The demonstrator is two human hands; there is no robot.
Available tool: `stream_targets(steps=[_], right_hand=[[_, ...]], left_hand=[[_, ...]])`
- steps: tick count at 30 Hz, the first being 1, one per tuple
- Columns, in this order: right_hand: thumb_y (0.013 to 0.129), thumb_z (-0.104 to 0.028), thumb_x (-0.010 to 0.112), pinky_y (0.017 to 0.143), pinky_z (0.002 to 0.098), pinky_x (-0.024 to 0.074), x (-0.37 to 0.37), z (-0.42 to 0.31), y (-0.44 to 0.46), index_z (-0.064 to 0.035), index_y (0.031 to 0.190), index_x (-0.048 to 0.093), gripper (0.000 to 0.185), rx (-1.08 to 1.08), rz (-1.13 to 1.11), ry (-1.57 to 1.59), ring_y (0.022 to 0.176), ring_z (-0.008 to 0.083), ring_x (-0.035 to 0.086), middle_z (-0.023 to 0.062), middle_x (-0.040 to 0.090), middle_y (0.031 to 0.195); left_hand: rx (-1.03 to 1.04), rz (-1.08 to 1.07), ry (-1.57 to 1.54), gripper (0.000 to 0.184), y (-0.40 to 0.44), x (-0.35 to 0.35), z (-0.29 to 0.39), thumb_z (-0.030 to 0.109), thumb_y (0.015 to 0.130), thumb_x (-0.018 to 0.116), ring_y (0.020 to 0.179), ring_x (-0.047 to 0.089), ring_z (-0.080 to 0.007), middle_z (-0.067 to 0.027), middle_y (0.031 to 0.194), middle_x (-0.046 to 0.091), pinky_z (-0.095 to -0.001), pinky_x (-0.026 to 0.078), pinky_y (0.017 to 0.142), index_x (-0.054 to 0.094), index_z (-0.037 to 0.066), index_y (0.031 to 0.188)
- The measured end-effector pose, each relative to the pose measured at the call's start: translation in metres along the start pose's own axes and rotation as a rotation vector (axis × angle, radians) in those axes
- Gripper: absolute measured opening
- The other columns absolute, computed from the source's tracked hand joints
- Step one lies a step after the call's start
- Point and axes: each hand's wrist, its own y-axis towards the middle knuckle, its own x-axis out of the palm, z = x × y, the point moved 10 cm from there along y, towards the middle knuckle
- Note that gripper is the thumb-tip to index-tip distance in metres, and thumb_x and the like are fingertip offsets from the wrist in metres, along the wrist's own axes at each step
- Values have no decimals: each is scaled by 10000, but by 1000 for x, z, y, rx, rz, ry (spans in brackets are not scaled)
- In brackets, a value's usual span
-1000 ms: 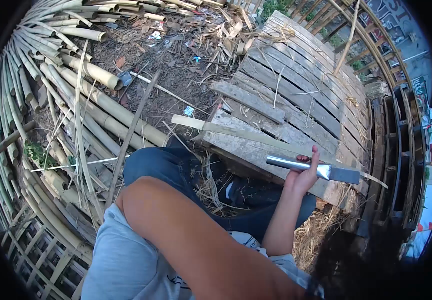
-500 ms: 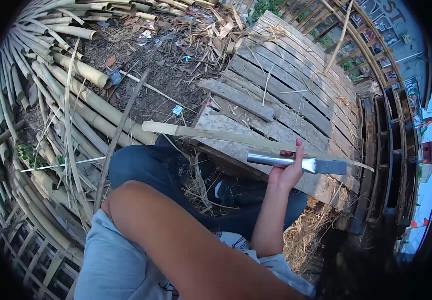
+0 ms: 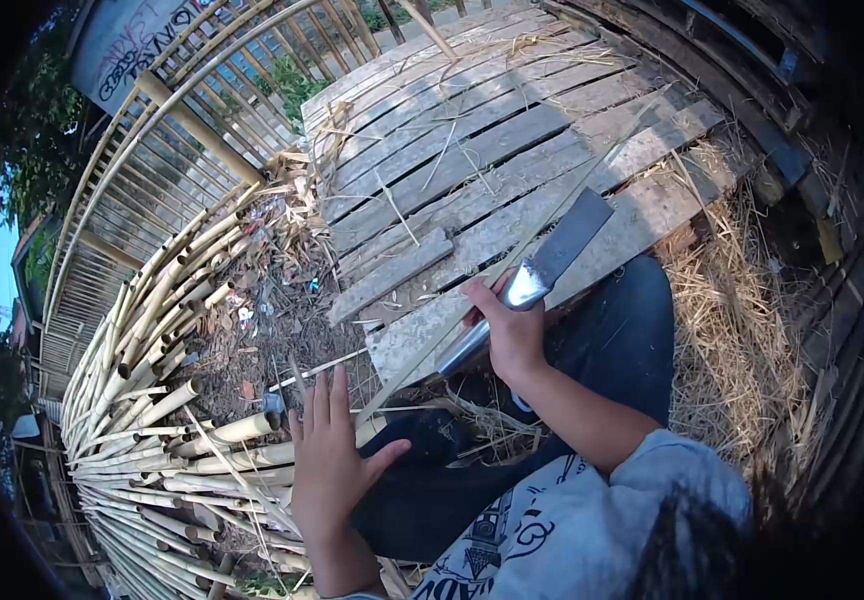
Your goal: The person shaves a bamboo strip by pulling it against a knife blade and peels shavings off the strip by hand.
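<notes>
My right hand [image 3: 514, 335] is closed around the shiny metal tube handle of a broad, flat-bladed knife [image 3: 570, 240]. The blade points up and to the right, over the wooden slat platform [image 3: 542, 160]. A long, thin bamboo strip [image 3: 414, 360] runs alongside the knife and passes by the same hand. Whether the fingers also grip the strip is hard to see. My left hand [image 3: 327, 465] is raised with fingers stretched and thumb apart, holding nothing. It is close to the strip's lower end.
Cut bamboo poles [image 3: 142, 440] are stacked at the left. A short loose board [image 3: 392, 275] lies on the platform. Straw [image 3: 732, 320] covers the ground at right. A bamboo fence [image 3: 192, 120] stands behind, with shavings and litter on the soil [image 3: 282, 270].
The view has turned, so the platform appears further left. My left hand has come down into view, open. My right hand still holds the knife, now tilted up to the right.
</notes>
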Motion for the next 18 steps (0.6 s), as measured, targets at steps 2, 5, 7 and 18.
stream_targets(steps=[2,5,7,18], right_hand=[[855,-83,743,531,286,512,-12,2,1,-67,738,500,270,19,29,-5,572,140,625,68,633,708],[841,-108,763,508,273,494,-25,25,4,-75,737,493,291,160,-92,-152,585,123,626,63,634,713],[871,-172,741,503,254,482,-32,34,7,-68,771,530,255,245,-182,-337,578,109,619,42,621,677],[882,-194,725,450,234,475,-83,35,-23,-25,885,568,230,680,-517,-778,519,78,569,22,581,688]], left_hand=[[-76,-200,298,640,-15,31,-20,431,770,798,735,655,-202,-174,835,650,-305,498,734,589,-45,1144],[-613,-610,-188,427,-65,75,-55,381,840,749,476,476,-223,-85,542,514,-364,405,499,581,-7,904],[-685,-588,-247,389,-82,87,-54,349,874,716,481,499,-251,-109,546,517,-365,411,504,557,-6,876],[-724,-541,-99,333,-113,133,-30,283,935,628,608,612,-423,-205,609,571,-460,453,536,458,9,853]])
